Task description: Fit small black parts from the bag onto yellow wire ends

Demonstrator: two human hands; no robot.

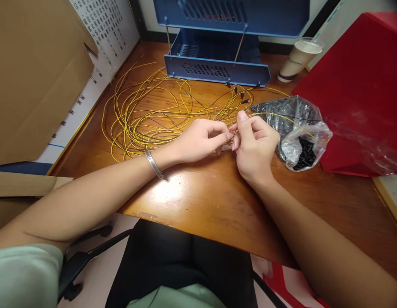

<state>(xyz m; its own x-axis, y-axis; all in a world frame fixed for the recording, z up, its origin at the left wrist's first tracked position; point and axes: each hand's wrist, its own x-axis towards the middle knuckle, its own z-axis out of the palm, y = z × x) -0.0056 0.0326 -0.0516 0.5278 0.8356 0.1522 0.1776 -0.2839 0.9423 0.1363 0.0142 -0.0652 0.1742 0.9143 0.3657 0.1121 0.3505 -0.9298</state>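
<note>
Both hands meet over the middle of the wooden table. My left hand (203, 139) pinches thumb against forefinger on thin wire near its end. My right hand (256, 147) is closed round a yellow-and-black wire (282, 115), which runs off to the right over a plastic bag. What lies exactly between the fingertips is small and partly hidden. Behind and left of my hands, a loose tangle of yellow and black wires (130, 124) spreads over the table. Several small black connectors (242, 96) sit on wire ends just beyond my right hand.
A clear plastic bag (290, 102) of small black parts lies at the right, beside a red box (349, 85). A blue two-tier rack (214, 70) and a lidded paper cup (296, 60) stand at the back. Cardboard (34, 81) rises at the left.
</note>
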